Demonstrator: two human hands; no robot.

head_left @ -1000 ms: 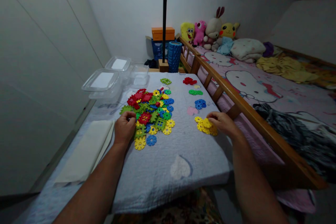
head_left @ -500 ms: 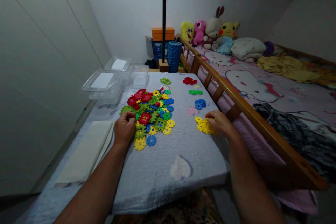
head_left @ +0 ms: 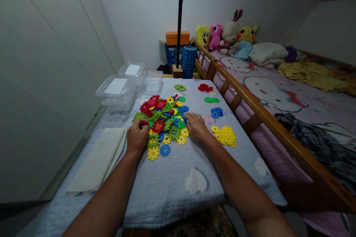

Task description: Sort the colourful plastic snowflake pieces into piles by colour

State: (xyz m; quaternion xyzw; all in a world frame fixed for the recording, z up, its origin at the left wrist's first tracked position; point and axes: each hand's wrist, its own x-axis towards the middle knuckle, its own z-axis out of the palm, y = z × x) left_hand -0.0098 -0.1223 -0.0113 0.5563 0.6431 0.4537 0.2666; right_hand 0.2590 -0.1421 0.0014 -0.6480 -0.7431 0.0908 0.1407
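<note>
A mixed pile of red, green, yellow and blue plastic notched building discs and squares (head_left: 158,126) lies on the cloth. Against its left edge rests my left hand (head_left: 138,135), fingers curled in; whatever they may hold is hidden. My right hand (head_left: 197,126) is at the pile's right edge, fingers stretched towards blue and green discs and apparently holding nothing. To the right lie sorted groups: yellow discs (head_left: 226,136), blue discs (head_left: 217,112), green discs (head_left: 211,100) and red pieces (head_left: 205,87). Light green pieces (head_left: 180,87) sit behind the pile.
Clear plastic boxes with lids (head_left: 115,87) stand at the back left of the table. A folded cream cloth (head_left: 96,159) lies at the left. A wooden bed rail (head_left: 250,113) runs along the right side, and a black pole (head_left: 179,22) rises behind the table.
My right hand has moved left from the yellow discs to the pile's right edge. My left hand stays beside the pile. The view has shifted slightly.
</note>
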